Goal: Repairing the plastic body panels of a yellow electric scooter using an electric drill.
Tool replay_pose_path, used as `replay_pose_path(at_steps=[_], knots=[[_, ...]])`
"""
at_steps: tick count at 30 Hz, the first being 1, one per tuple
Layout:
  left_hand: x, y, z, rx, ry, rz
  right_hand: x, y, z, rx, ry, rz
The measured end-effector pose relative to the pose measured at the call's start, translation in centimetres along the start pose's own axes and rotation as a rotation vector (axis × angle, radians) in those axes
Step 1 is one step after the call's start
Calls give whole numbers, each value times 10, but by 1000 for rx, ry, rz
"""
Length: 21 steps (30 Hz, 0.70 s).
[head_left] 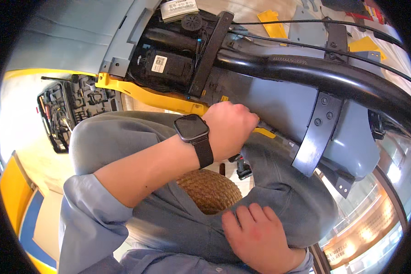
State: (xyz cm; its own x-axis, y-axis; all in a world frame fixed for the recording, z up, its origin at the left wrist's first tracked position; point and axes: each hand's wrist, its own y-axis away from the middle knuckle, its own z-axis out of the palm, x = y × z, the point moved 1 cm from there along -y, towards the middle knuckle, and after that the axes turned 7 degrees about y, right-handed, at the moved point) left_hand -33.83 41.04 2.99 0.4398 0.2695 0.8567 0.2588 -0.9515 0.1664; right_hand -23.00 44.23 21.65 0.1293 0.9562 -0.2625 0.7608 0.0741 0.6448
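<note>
My left hand (230,128), with a dark watch (191,128) on its wrist, is curled into a fist at the near edge of a vehicle frame. Its fingertips are hidden beneath it, so anything in its grasp does not show. Beside the knuckles runs a yellow trim strip (157,97), and behind them lies a grey body panel (278,100). A thick black tube (315,71) crosses above that panel, with a bolted black bracket (318,132) under it. My right hand (258,237) rests on my thigh, its fingers stretched out and holding nothing.
An open black tool case (80,109) lies on the floor at the left. Between my legs is a brown woven seat (210,191); a black and red tool (243,168) shows partly beyond it. Yellow and grey parts (273,25) lie at the far side.
</note>
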Motion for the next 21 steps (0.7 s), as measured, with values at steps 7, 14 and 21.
replay_pose_path(at_steps=[7, 14, 21], knots=[[10, 3, -3, 61, 23, 38, -4, 2, 0, 15, 5, 10], [8, -2, 13, 95, 10, 87, 10, 3, 19, -100, 22, -44], [16, -9, 16, 112, 31, 174, 18, 12, 18, -47, -34, -36]])
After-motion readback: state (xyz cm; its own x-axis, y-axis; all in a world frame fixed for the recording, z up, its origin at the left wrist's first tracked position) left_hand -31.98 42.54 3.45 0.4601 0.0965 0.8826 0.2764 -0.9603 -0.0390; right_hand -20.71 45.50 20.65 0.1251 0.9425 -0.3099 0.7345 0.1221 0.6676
